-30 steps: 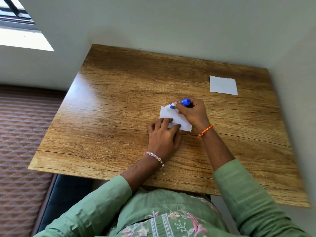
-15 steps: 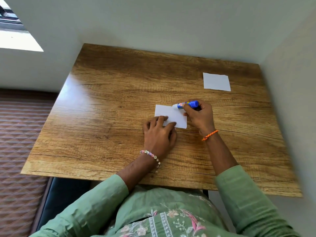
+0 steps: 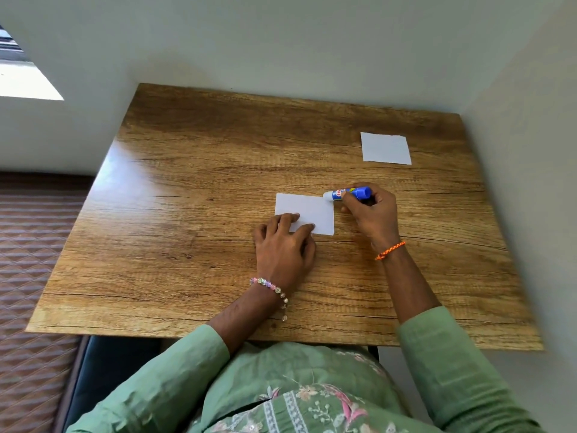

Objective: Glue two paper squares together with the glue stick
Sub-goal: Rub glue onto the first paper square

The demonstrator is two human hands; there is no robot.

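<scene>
While the left hand [image 3: 282,245] presses flat on one paper square [image 3: 307,212], the right hand [image 3: 373,215] grips the glue stick [image 3: 348,194].

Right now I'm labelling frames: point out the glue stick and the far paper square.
glue stick [image 3: 349,193], head view, on its blue barrel.
far paper square [image 3: 385,148], head view, on its middle.

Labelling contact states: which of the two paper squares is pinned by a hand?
The near paper square at table centre: left hand fingers rest on its near-left corner. The far paper square, toward the far-right corner, lies untouched.
</scene>
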